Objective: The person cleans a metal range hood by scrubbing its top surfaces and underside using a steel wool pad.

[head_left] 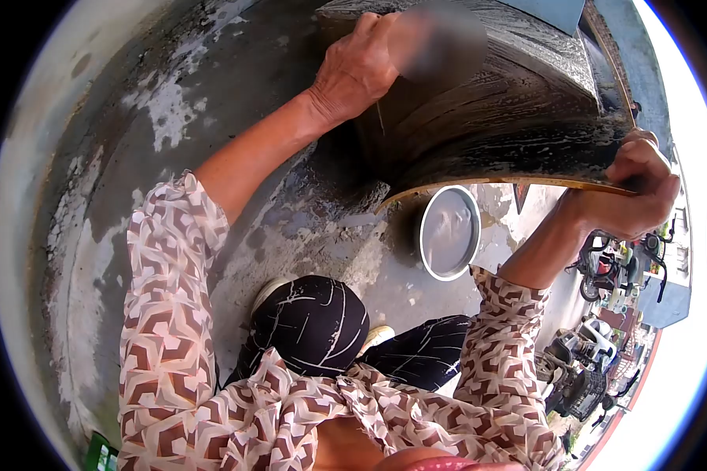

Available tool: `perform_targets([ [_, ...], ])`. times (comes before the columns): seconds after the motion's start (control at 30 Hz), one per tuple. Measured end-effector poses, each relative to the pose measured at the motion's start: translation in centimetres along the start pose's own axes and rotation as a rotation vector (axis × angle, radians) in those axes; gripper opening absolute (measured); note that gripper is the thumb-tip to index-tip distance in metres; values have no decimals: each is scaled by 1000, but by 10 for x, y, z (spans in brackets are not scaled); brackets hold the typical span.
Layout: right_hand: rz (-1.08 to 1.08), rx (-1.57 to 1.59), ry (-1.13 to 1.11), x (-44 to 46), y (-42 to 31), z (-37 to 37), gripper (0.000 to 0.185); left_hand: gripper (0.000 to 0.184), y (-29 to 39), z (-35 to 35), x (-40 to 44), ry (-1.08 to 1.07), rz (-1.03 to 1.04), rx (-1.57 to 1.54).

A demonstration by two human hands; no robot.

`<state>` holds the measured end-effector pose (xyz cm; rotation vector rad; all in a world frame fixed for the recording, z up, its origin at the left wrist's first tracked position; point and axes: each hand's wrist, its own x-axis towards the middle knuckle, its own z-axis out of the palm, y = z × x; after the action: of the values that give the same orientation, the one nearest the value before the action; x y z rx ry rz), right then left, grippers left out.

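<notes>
Sheet (518, 161), curved, clamped in right hand (641, 207); left hand (359, 67) partly blurred, its grip I cannot tell

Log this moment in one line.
right hand: gripping dark sheet's edge | left hand: near sheet, contact blurred | basin: holding grey liquid

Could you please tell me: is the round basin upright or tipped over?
Upright: the basin stands on the floor, its open mouth facing up.
</notes>
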<state>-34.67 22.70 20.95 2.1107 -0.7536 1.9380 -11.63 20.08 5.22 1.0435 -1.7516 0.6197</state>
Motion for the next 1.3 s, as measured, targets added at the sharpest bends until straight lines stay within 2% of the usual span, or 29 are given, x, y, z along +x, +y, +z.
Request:
perform_targets([
  [0.07, 60, -79, 97, 1, -6, 6, 43, 52, 9, 3, 12, 59, -50, -43],
  [0.1, 47, -79, 99, 3, -7, 7, 43, 49, 24, 15, 28, 158, 6, -131],
  [0.13, 39, -84, 95, 2, -8, 8, 43, 47, 48, 22, 48, 108, -3, -180],
  [0.2, 32, -78, 66, -1, -9, 6, 42, 31, 94, 34, 91, 264, 32, -268],
  [0.23, 27, -63, 51, -1, -8, 5, 41, 26, 106, 23, 101, 228, 68, -224],
  [0.33, -1, -122, 26, -1, -12, 7, 39, 37, 94, 25, 92, 227, 90, -152],
  [0.4, -30, -99, -6, 2, -10, 3, 37, 45, 49, 29, 54, 261, 143, -7],
  [0.47, -57, -14, -39, 2, -3, -2, 34, 60, 12, 14, 12, 97, -89, 15],
  [0.57, -50, -16, -22, 0, -4, -2, 29, 69, -15, 16, -26, 132, -310, 26],
  [0.67, -9, 4, 10, 0, -7, -1, 27, 72, 13, 28, -12, 206, -529, -86],
  [0.7, -27, -1, -3, 0, -5, 0, 29, 72, 31, 30, 1, 245, -415, -153],
  [0.77, -72, 31, -12, -1, 2, -1, 29, 69, 75, 25, 26, 210, -332, -277],
  [0.83, -47, -22, -4, -2, -2, -3, 32, 70, 71, 24, 27, 179, -245, -262],
  [0.9, -40, -61, -24, 1, -3, -5, 36, 72, 39, 24, 5, 187, -255, -144],
  [1.0, 15, -49, -20, -2, -7, -4, 43, 71, -17, 35, -30, 259, -488, -40],
  [1.07, 70, 19, 61, -1, -5, 0, 43, 69, -22, 37, -33, 294, -609, -63],
  [1.13, 113, -134, 78, -4, -12, 2, 44, 67, -6, 39, -23, 323, -762, -105],
  [1.17, 129, -208, 100, -4, -15, 4, 44, 65, 7, 46, -25, 310, -760, -86],
  [1.2, 112, -230, 89, -4, -17, 3, 45, 69, 29, 45, -23, 302, -647, -184],
  [1.23, 92, -252, 74, -3, -18, 1, 45, 71, 53, 45, -26, 202, -528, -278],
  [1.3, 98, -215, 56, -4, -16, 1, 46, 70, 67, 39, -24, 162, -442, -271],
])
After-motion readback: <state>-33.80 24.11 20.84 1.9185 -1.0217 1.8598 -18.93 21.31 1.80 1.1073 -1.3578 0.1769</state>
